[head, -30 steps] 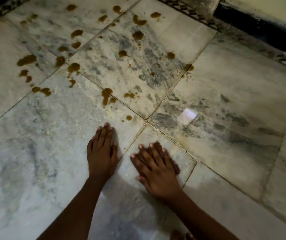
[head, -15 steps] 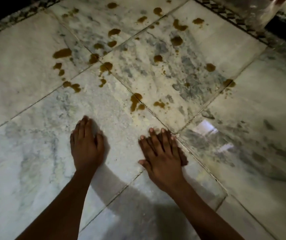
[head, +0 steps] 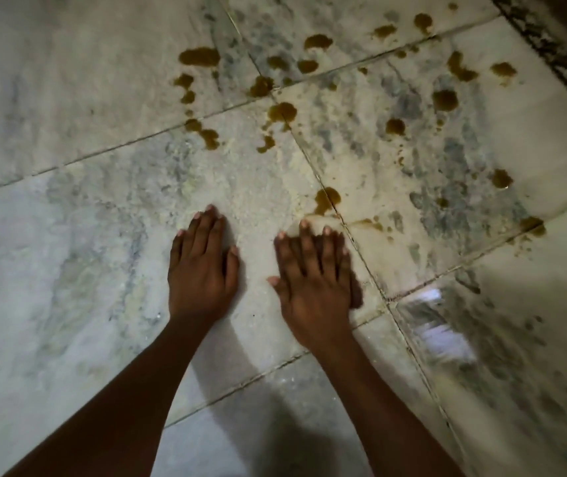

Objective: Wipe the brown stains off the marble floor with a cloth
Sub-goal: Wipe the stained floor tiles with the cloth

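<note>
since the earlier frames both of our hands have slid forward toward the spill, and the stain on the tile joint that sat well ahead of the right hand now lies just past its fingertips.

largest first: the marble floor point(head: 68, 270), pale with grey veining and dark grout lines, fills the view. a patterned border strip point(head: 560, 60) runs along the 1 to 2 o'clock edge, and a bright reflection point(head: 443, 335) glares at 4 o'clock. the brown stains point(head: 282, 111) scatter from 12 to 3 o'clock, more than 20 blots and drips, none of them wiped as far as we can judge. the nearest stain point(head: 326, 198) straddles a joint at about 1 o'clock from the right hand.

our left hand point(head: 201, 270) lies flat on the marble, fingers straight and close together, holding nothing. our right hand point(head: 313, 280) is also flat with fingers a little spread, pressing down on a dark brown cloth point(head: 356, 294), of which only a sliver shows at the hand's 3 o'clock edge; the fingers do not curl round it.

to do this step well, we judge that we should keep the palm weight over the cloth, push toward 1 o'clock through the nearest stain, then draw back rather than smear outward, and work along the grout where liquid may settle. the left hand can brace us.

we can read no brand, label or writing anywhere.
</note>
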